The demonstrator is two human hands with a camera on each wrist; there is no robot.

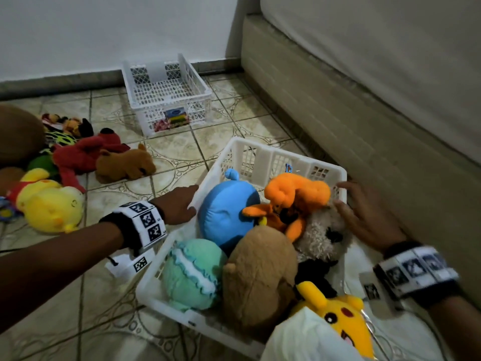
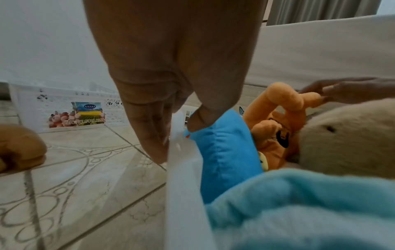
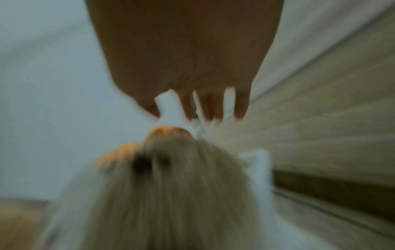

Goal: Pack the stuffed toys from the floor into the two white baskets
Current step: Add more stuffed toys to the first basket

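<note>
The near white basket (image 1: 263, 157) is packed with a blue round toy (image 1: 226, 212), an orange toy (image 1: 294, 196), a beige fluffy toy (image 1: 320, 235), a brown toy (image 1: 260, 269), a mint toy (image 1: 190, 272) and a yellow toy (image 1: 343, 324). My left hand (image 1: 191, 201) pinches the basket's left rim (image 2: 181, 169), fingers outside and thumb inside against the blue toy (image 2: 224, 152). My right hand (image 1: 346, 196) hovers with spread fingers over the right rim and the beige toy (image 3: 171, 194); the right wrist view is blurred. The far white basket (image 1: 200, 110) holds no toys.
Several toys lie on the tiled floor at left: a yellow one (image 1: 52, 209), a red one (image 1: 80, 155) and a brown dog (image 1: 125, 165). A bed (image 1: 364, 113) runs along the right, close to the near basket. The wall (image 1: 104, 35) stands behind the far basket (image 2: 64, 104).
</note>
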